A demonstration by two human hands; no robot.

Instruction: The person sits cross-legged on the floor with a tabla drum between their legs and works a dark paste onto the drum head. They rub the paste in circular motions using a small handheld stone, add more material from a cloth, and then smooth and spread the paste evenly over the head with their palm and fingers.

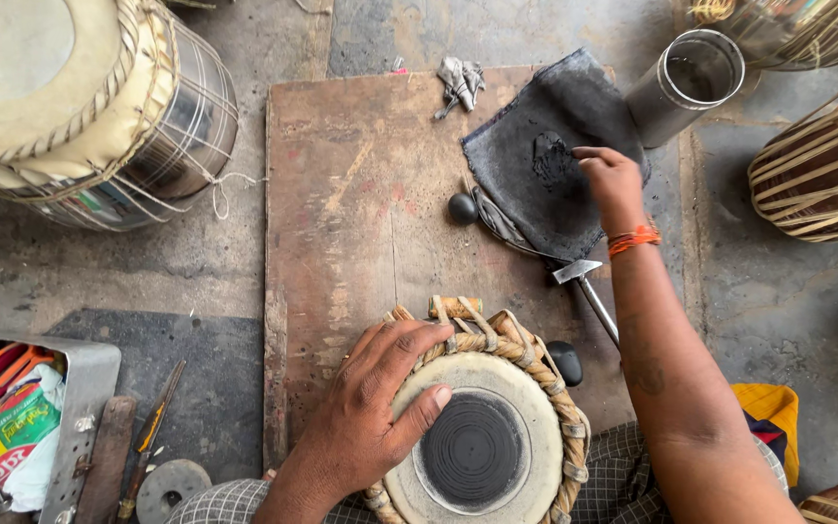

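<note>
Left hand lies spread over the near rim of the small drum, fingers open and draped on the braided edge, thumb on the pale skin just beside the black centre patch; the drum sits at the near edge of the wooden board, against the person's lap, and that hand is only steadying it, gripping nothing. Right hand reaches well away across the board to the dark cloth, fingertips pressed down at the lump of black paste in its middle; fingers loosely curled, not closed on anything I can make out. Looks to me like the paste-picking step: taking a dab from the cloth for the black patch on the drumhead. The next move, I'd judge, calls for bringing that dab over the hammer lying between cloth and drum without smearing it, and for the left hand to keep the drum from rocking. A small black ball rests at the cloth's left edge, a dark smooth stone touches the drum's right side, and a metal cylinder stands beyond the cloth
</note>
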